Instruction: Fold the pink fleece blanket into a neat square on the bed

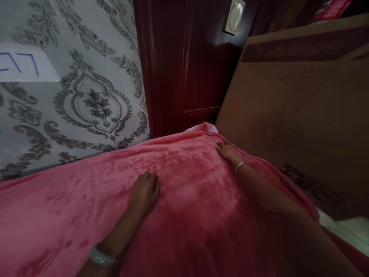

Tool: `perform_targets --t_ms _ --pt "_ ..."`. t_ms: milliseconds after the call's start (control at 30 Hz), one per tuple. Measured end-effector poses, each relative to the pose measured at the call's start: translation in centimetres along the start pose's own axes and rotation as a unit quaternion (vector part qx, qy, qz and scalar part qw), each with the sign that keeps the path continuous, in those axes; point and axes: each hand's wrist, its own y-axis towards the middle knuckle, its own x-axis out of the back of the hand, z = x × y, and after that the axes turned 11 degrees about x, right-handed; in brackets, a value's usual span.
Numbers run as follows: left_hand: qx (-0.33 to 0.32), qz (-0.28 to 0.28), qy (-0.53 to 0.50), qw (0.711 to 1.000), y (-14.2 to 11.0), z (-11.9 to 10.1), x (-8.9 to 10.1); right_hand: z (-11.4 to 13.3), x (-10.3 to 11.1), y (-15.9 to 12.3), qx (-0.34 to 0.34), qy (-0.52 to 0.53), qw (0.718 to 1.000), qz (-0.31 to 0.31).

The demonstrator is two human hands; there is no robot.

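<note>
A plush pink-red blanket (pixel 184 192) covers a wide, bed-like surface, mostly smooth with darker brushed patches. My left hand (pixel 145 188) rests palm down on its middle, fingers slightly bent and no cloth visibly gathered in them; a sparkling band circles that wrist. Farther forward, my right hand (pixel 229 152) lies on the blanket near its far right corner, fingers stretched forward against the cloth. A thin silver bangle (pixel 241 165) is on the right wrist. At the far corner the blanket is bunched, with a bit of white patterned fabric (pixel 213 129) showing beneath.
A large cardboard box (pixel 294 96) stands along the right side of the bed. Behind the far edge is a dark red wooden panel (pixel 201 69) with a gold-coloured fitting (pixel 235 16). Patterned grey wallpaper (pixel 95 100) with a marked paper (pixel 25 63) fills the left.
</note>
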Motion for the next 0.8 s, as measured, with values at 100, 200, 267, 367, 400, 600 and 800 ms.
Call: perform_targets --t_ms 100,200,267,367,400,600,800 --pt "-0.013 -0.009 -0.006 1.000 0.1 0.2 -0.3 3.5 -0.5 -2.8 0.014 -0.011 1.000 0.004" --pt "-0.029 -0.032 -0.021 0.999 0.3 0.4 -0.7 6.3 -1.4 -5.5 0.051 -0.003 0.998 0.034" --pt "-0.053 -0.051 -0.035 0.997 0.3 0.4 -0.9 7.2 -1.3 -6.6 0.048 0.009 0.997 0.054" --pt "-0.095 -0.054 -0.047 0.993 -0.4 0.0 -0.9 8.2 -0.7 -7.4 0.016 0.021 0.998 0.060" --pt "-0.094 -0.050 -0.044 0.993 -0.9 -0.1 -0.8 9.0 -0.7 -7.6 0.007 0.024 0.998 0.055" --pt "-0.102 -0.016 -0.037 0.994 -4.9 3.2 -0.1 18.0 -4.5 -13.1 0.311 0.075 0.945 -0.062" --pt "-0.049 -0.005 0.000 0.999 -14.4 14.5 2.1 21.8 -7.3 -19.8 0.353 0.079 0.930 -0.065"
